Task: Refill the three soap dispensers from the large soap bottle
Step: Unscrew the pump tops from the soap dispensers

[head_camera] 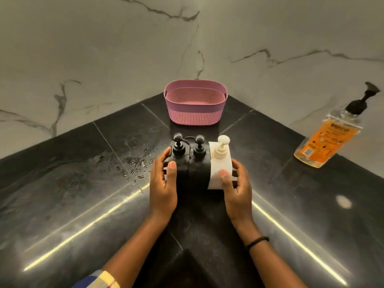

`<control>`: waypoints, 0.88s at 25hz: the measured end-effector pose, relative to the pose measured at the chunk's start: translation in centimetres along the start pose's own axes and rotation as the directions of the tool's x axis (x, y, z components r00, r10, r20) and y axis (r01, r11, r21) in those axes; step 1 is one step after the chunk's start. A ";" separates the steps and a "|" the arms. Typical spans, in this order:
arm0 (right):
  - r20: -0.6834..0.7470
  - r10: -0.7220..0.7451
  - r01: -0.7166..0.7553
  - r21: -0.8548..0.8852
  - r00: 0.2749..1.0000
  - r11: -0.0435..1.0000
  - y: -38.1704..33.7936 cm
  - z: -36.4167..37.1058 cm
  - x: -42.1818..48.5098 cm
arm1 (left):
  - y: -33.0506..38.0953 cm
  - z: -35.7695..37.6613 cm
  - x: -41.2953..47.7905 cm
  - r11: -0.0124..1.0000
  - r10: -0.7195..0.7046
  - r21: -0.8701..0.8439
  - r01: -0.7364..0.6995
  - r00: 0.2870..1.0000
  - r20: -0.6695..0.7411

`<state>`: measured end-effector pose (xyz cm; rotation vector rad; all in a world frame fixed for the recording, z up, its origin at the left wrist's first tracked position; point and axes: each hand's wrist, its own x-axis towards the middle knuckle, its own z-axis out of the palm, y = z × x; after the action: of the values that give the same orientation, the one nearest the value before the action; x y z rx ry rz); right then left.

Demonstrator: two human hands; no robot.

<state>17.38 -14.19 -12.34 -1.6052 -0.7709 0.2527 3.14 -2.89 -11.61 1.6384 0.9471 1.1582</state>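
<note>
Three soap dispensers stand side by side in the middle of the black counter: a black one [180,163] on the left, a black one [200,165] in the middle, and a white one [220,163] on the right, all with pump heads on. My left hand [163,183] grips the left black dispenser's outer side. On the white dispenser's outer side rests my right hand [235,188], thumb on its front. The large soap bottle [327,138], clear with orange soap and a black pump, stands far right by the wall.
A pink perforated basket [195,115] sits in the corner behind the dispensers. Water drops [139,163] lie on the counter left of them. Marble walls close in the corner on both sides.
</note>
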 end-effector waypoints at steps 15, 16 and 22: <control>-0.231 -0.232 0.166 -0.272 0.945 0.948 0.3 -3.0 -4.2 | 0.9 0.4 -4.7 0.782 0.562 0.339 -0.524 0.827 -0.018; -0.231 -0.231 0.168 -0.263 0.945 0.950 0.4 -3.6 -5.1 | 1.3 0.3 -5.1 0.719 0.628 0.342 -0.605 0.777 0.053; -0.162 -0.287 0.260 -0.172 0.944 0.950 0.0 -5.2 -7.4 | 7.5 3.4 -4.9 0.763 0.481 0.233 -0.603 0.771 0.417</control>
<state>14.83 -22.80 -13.24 -1.6106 -0.8732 -0.1576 5.76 -10.59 -6.42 2.4394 0.4648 1.0564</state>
